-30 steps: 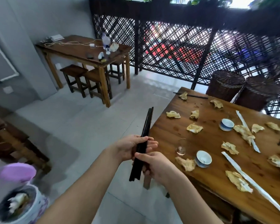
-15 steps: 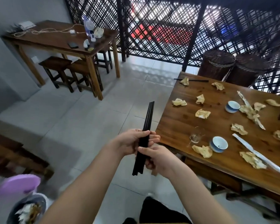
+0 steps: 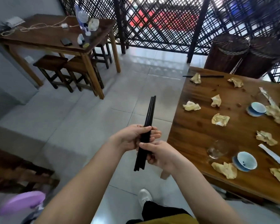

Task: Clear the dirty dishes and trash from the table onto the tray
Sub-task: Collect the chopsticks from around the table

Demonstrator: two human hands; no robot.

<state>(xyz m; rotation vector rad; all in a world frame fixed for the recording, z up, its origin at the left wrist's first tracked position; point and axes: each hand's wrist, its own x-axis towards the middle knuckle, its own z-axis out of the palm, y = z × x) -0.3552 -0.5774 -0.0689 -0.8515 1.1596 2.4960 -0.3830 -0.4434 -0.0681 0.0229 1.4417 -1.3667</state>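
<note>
A bundle of black chopsticks (image 3: 149, 113) is being held at frame centre, over the open tiled floor (image 3: 87, 113), just left of the tabletop (image 3: 192, 130) edge. It is being gripped by the left hand (image 3: 129, 137), fingers (image 3: 155, 135) curled round it, and pinched lower down by the right hand (image 3: 162, 155). Crumpled napkins (image 3: 191, 106), a glass (image 3: 216, 150) and a cup (image 3: 244, 160) are lying at right.
</note>
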